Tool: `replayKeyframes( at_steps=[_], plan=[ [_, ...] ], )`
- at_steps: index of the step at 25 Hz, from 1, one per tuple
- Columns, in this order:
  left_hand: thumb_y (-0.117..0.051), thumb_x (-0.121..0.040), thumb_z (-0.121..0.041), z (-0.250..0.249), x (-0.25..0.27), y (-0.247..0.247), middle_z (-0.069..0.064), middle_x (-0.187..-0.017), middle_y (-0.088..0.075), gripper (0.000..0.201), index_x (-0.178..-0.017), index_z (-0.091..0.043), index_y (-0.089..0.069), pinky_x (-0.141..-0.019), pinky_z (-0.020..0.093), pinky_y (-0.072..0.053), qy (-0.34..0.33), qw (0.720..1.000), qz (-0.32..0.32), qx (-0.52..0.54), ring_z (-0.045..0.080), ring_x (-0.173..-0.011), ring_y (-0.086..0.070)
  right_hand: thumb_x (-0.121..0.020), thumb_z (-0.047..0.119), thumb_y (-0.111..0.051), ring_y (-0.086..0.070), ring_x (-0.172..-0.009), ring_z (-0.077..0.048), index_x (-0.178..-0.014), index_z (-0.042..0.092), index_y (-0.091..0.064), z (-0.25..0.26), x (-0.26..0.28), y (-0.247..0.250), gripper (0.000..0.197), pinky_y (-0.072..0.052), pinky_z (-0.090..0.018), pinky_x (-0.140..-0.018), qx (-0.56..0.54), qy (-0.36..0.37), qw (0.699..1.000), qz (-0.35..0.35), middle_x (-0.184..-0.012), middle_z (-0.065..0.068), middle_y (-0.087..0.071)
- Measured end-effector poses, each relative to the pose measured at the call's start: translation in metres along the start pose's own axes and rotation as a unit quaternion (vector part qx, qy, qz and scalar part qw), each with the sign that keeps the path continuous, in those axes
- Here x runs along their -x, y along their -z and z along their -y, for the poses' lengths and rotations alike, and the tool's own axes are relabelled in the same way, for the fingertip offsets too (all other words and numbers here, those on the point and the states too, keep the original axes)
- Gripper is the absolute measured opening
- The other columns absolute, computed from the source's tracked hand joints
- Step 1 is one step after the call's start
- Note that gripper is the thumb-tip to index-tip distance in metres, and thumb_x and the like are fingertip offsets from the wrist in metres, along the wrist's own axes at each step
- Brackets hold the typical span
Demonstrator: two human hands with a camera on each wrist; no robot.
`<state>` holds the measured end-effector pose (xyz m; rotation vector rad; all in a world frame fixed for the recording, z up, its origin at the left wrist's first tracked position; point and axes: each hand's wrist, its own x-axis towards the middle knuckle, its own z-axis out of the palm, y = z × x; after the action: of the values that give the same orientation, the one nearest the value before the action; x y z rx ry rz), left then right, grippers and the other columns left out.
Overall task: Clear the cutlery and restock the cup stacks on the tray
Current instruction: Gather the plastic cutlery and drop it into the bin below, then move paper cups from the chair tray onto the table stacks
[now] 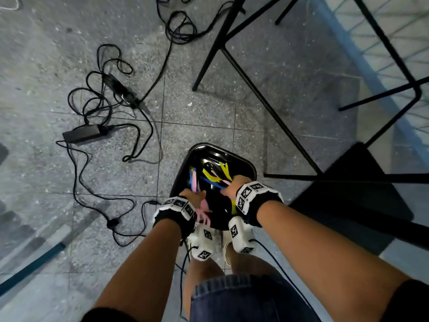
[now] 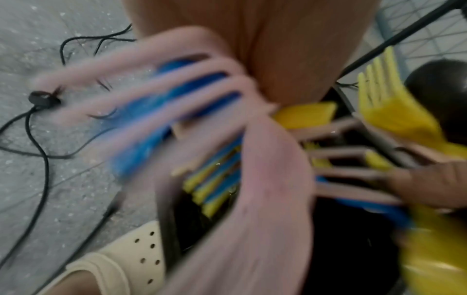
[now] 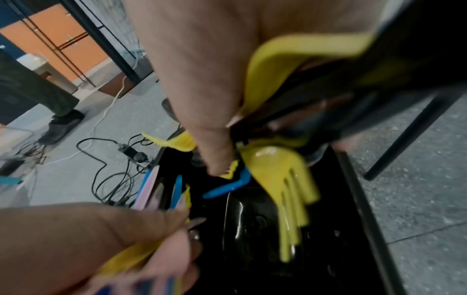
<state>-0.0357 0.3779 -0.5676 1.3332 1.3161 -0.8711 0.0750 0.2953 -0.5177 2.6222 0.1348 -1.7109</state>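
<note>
A glossy black tray (image 1: 209, 152) hangs tilted above the floor in front of my legs. Loose plastic cutlery in yellow, blue and pink lies across it. My left hand (image 1: 193, 196) is at the tray's near edge and grips a bundle of pink forks (image 2: 252, 179) with blue and yellow pieces behind them. At the near right, my right hand (image 1: 232, 185) grips yellow forks (image 3: 285, 179) against the tray's rim. A blue piece (image 3: 227, 188) sticks out under its thumb. Both wrist views are blurred. No cups are in view.
Black cables and a power brick (image 1: 83, 133) sprawl over the grey tiled floor to the left. Black metal furniture legs (image 1: 255, 89) stand ahead and to the right. My pale shoes (image 1: 202, 242) are under the tray. Another person's shoe (image 3: 58, 127) is on the floor beyond.
</note>
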Motion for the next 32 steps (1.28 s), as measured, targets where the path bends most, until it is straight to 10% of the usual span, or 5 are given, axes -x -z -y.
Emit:
replayKeyframes(
  at_steps=[3,5,22,26,32],
  plan=[
    [-0.067,-0.067,-0.064,-0.016,-0.021,0.0,0.021,-0.121,-0.061,0.09,-0.121,0.007,-0.056,-0.1,0.04,-0.046,0.048,0.986,0.024,0.156,0.032,-0.114,-0.059,-0.085,0.025,-0.062,-0.057,-0.115,-0.029,-0.13,0.012,-0.048,0.008,-0.013,-0.003,0.049,-0.042,-0.03,-0.096,-0.179,0.031,0.983,-0.012,-0.126,-0.011,-0.059],
    [-0.056,-0.082,-0.056,-0.016,-0.029,0.001,0.023,-0.128,-0.057,0.072,-0.125,0.002,-0.054,-0.105,0.044,-0.042,0.026,0.991,0.04,0.129,0.036,-0.12,-0.055,-0.09,0.019,-0.056,-0.054,-0.118,-0.03,-0.13,0.008,-0.049,0.005,-0.01,0.002,0.042,-0.039,-0.029,-0.097,-0.205,0.042,0.977,-0.031,-0.127,-0.015,-0.058],
    [-0.057,-0.089,-0.014,-0.065,0.285,0.084,0.007,-0.099,-0.062,0.034,-0.122,-0.006,-0.053,-0.079,0.022,-0.042,-0.267,0.961,-0.073,0.001,0.022,-0.095,-0.061,-0.088,0.022,-0.054,-0.058,-0.109,-0.028,-0.118,0.014,-0.055,0.025,0.228,0.113,0.032,-0.045,-0.032,-0.093,-0.099,0.189,0.97,-0.118,-0.115,-0.011,-0.064],
    [-0.057,-0.089,-0.009,-0.096,0.361,0.096,-0.005,-0.086,-0.06,0.024,-0.113,-0.011,-0.054,-0.066,0.008,-0.046,-0.363,0.93,-0.058,0.023,-0.004,-0.065,-0.06,-0.088,0.023,-0.054,-0.059,-0.107,-0.027,-0.118,0.015,-0.054,0.014,0.307,0.168,0.031,-0.044,-0.03,-0.089,-0.135,0.24,0.947,-0.166,-0.115,-0.009,-0.064],
    [-0.059,-0.088,-0.018,-0.138,0.46,0.077,-0.01,-0.091,-0.059,0.02,-0.107,-0.022,-0.055,-0.074,0.013,-0.043,-0.472,0.879,-0.057,-0.04,0.01,-0.083,-0.059,-0.084,0.022,-0.061,-0.06,-0.105,-0.022,-0.113,0.015,-0.059,-0.056,0.403,0.212,0.03,-0.045,-0.028,-0.092,-0.19,0.261,0.913,-0.249,-0.111,-0.009,-0.065]
  ],
)
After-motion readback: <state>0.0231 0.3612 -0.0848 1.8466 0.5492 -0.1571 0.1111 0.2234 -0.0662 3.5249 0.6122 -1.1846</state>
